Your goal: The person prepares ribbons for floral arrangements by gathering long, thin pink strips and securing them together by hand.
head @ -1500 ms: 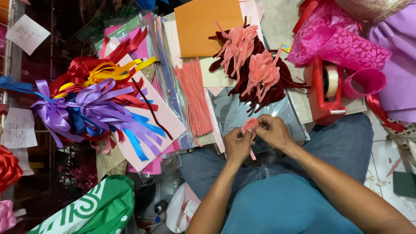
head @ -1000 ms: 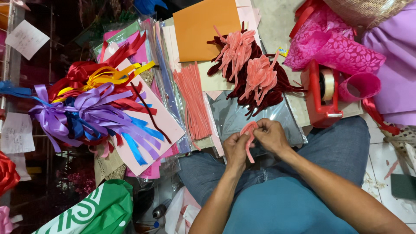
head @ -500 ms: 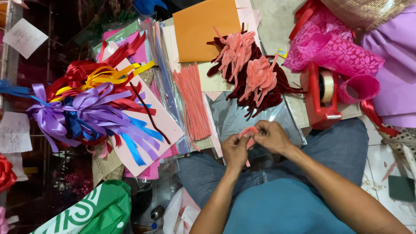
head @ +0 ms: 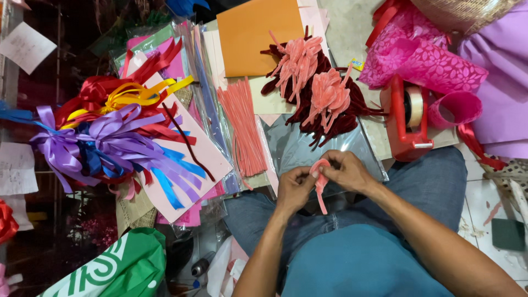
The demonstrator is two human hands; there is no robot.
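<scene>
Pinch fuzzy pink pipe cleaner (head: 320, 184) firmly between closed left hand (head: 293, 190) and right hand (head: 344, 170) fingertips, bending the loop evenly above the lap.

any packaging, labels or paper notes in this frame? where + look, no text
Green bag: bottom left, crumpled, white print.
Paper notes: left edge, white, handwritten.
Clear sleeves: fanned left of the pink pipe-cleaner bundle, holding coloured sheets.
Small label: top centre, yellow and blue.
</scene>
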